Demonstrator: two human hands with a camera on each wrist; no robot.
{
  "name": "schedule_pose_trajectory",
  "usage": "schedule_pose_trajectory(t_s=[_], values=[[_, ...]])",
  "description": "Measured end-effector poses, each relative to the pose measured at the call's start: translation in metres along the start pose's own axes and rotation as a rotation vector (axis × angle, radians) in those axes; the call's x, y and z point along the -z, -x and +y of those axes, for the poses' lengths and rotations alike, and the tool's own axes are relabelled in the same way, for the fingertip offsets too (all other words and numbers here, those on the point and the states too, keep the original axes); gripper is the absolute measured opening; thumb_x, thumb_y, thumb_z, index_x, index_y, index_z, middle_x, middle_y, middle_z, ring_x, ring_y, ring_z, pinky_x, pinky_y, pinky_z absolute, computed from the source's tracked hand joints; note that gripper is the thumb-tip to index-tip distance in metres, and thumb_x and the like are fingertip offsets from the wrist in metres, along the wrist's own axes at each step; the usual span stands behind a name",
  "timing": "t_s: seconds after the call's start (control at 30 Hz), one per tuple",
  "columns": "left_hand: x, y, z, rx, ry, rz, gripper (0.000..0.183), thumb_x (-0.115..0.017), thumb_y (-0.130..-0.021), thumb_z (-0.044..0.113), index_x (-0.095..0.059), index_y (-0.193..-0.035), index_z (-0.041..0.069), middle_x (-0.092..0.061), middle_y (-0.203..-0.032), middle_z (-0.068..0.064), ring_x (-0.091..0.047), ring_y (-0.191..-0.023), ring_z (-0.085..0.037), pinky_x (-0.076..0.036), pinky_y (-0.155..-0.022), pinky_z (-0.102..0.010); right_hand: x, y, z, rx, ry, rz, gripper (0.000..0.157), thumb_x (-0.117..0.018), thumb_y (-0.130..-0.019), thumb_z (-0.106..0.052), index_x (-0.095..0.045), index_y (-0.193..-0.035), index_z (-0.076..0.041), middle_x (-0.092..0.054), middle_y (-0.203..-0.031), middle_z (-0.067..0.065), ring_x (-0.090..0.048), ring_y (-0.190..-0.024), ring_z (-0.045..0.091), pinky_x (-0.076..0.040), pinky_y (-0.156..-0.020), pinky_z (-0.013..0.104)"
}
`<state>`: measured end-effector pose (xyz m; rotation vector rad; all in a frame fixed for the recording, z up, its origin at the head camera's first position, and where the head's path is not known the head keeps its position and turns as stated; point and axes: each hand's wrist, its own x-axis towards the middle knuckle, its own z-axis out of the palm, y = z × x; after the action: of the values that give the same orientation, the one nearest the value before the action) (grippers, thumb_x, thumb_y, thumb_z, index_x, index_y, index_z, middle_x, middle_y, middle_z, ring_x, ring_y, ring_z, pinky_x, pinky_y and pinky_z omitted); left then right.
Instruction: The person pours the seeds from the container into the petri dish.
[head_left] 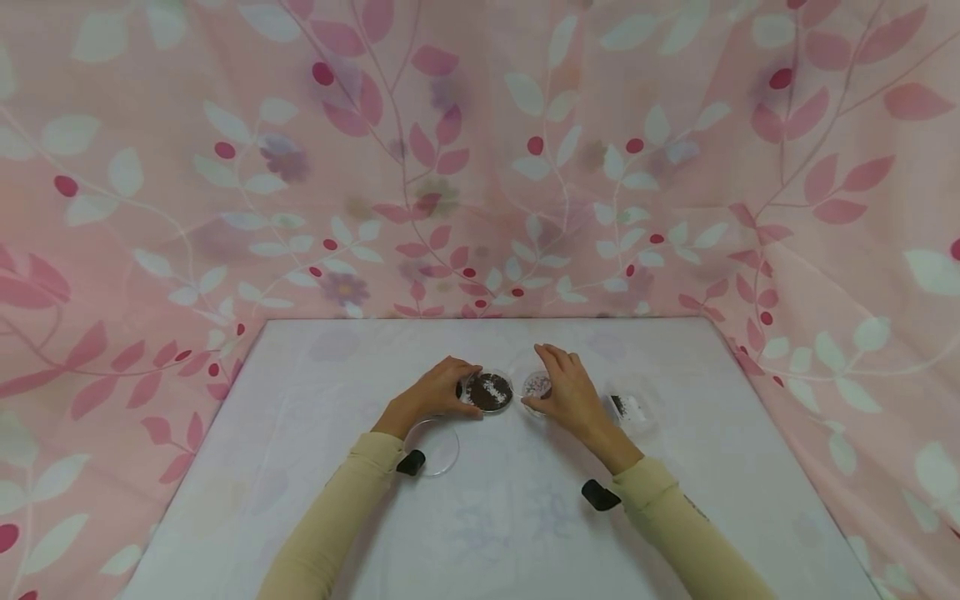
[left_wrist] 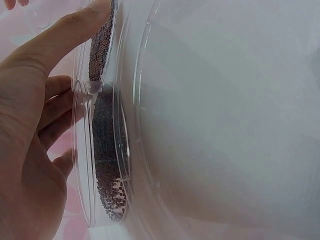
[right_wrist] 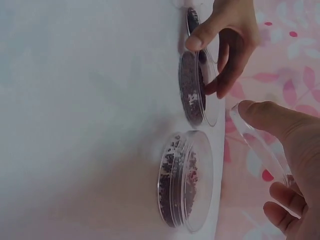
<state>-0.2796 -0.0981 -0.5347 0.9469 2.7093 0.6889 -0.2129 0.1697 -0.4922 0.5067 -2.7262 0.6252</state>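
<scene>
My left hand [head_left: 442, 388] holds a clear round petri dish [head_left: 489, 392] of small dark grains by its rim, thumb on the near side and fingers on the far side. Beside that hand, a second dish of dark grains [left_wrist: 107, 155] is mostly hidden from the head view. My right hand [head_left: 567, 392] pinches a clear petri dish lid [right_wrist: 260, 145] between thumb and fingers; it is tilted and raised off the table. Under the right hand stands another dish [right_wrist: 185, 182] with scattered grains, which look mixed in colour from the head.
A clear round lid [head_left: 432, 448] lies flat by the left wrist. Right of the right hand sits a clear container [head_left: 630, 408] with white and dark contents. A white cloth covers the table [head_left: 510, 533]; pink leaf-patterned curtains [head_left: 480, 167] hang around it.
</scene>
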Motion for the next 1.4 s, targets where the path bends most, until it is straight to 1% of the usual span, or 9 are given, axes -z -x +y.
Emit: schedule_pose_trajectory(t_s=[0.2, 0.43, 0.63, 0.83, 1.03, 1.17, 1.27, 1.4], values=[[-0.001, -0.001, 0.000, 0.005, -0.005, -0.005, 0.090, -0.085, -0.070, 0.052, -0.052, -0.142, 0.011, -0.057, -0.137, -0.004, -0.048, -0.129, -0.021, -0.040, -0.114, -0.041, 0.000, -0.006, 0.000, 0.017, 0.070, -0.025, 0.095, -0.092, -0.065, -0.030, -0.046, -0.144, -0.003, -0.051, -0.141, 0.020, -0.053, -0.112, 0.037, -0.049, -0.099, 0.049], [0.000, -0.001, 0.001, 0.014, 0.006, -0.008, 0.090, -0.085, -0.069, 0.051, -0.052, -0.142, 0.012, -0.057, -0.138, -0.004, -0.048, -0.129, -0.021, -0.039, -0.114, -0.041, -0.006, -0.011, 0.001, 0.073, 0.156, -0.079, 0.094, -0.090, -0.068, -0.029, -0.044, -0.145, -0.004, -0.049, -0.144, 0.021, -0.053, -0.112, 0.036, -0.049, -0.097, 0.048], [0.000, -0.001, 0.001, 0.010, 0.007, -0.009, 0.089, -0.085, -0.069, 0.051, -0.053, -0.142, 0.011, -0.058, -0.137, -0.005, -0.049, -0.127, -0.021, -0.040, -0.113, -0.041, -0.009, -0.011, -0.001, 0.101, 0.173, -0.096, 0.092, -0.090, -0.069, -0.028, -0.044, -0.145, -0.004, -0.049, -0.143, 0.022, -0.054, -0.112, 0.036, -0.049, -0.095, 0.047], [-0.001, -0.001, 0.000, 0.003, 0.012, -0.004, 0.090, -0.085, -0.069, 0.052, -0.053, -0.142, 0.010, -0.058, -0.137, -0.004, -0.049, -0.127, -0.020, -0.040, -0.113, -0.040, -0.006, -0.012, -0.003, 0.145, 0.212, -0.070, 0.092, -0.092, -0.066, -0.025, -0.046, -0.143, -0.003, -0.052, -0.140, 0.024, -0.055, -0.109, 0.038, -0.049, -0.094, 0.046], [-0.002, -0.001, -0.001, 0.007, 0.010, -0.005, 0.090, -0.085, -0.069, 0.053, -0.052, -0.142, 0.011, -0.058, -0.137, -0.004, -0.049, -0.127, -0.020, -0.040, -0.113, -0.040, -0.007, -0.013, -0.004, 0.169, 0.255, -0.088, 0.092, -0.091, -0.067, -0.027, -0.046, -0.143, -0.003, -0.053, -0.139, 0.023, -0.055, -0.109, 0.036, -0.051, -0.092, 0.044], [-0.002, -0.001, -0.002, 0.009, 0.000, -0.001, 0.090, -0.084, -0.069, 0.054, -0.053, -0.142, 0.012, -0.058, -0.137, -0.003, -0.049, -0.127, -0.019, -0.040, -0.113, -0.039, -0.008, -0.014, -0.004, 0.185, 0.283, -0.082, 0.094, -0.091, -0.066, -0.030, -0.045, -0.143, -0.002, -0.054, -0.138, 0.022, -0.056, -0.108, 0.035, -0.051, -0.090, 0.043], [-0.002, -0.002, -0.002, 0.009, -0.007, 0.001, 0.090, -0.084, -0.069, 0.054, -0.053, -0.142, 0.012, -0.058, -0.136, -0.002, -0.050, -0.126, -0.019, -0.041, -0.113, -0.038, -0.007, -0.014, -0.005, 0.183, 0.293, -0.085, 0.097, -0.091, -0.066, -0.033, -0.043, -0.145, -0.003, -0.055, -0.137, 0.021, -0.056, -0.108, 0.034, -0.051, -0.090, 0.042], [-0.002, -0.002, -0.002, 0.013, -0.015, -0.007, 0.090, -0.084, -0.069, 0.055, -0.052, -0.143, 0.013, -0.058, -0.137, -0.002, -0.050, -0.127, -0.018, -0.039, -0.115, -0.039, -0.007, -0.015, -0.007, 0.172, 0.264, -0.103, 0.100, -0.091, -0.066, -0.035, -0.041, -0.147, -0.004, -0.055, -0.136, 0.020, -0.055, -0.111, 0.035, -0.050, -0.092, 0.045]])
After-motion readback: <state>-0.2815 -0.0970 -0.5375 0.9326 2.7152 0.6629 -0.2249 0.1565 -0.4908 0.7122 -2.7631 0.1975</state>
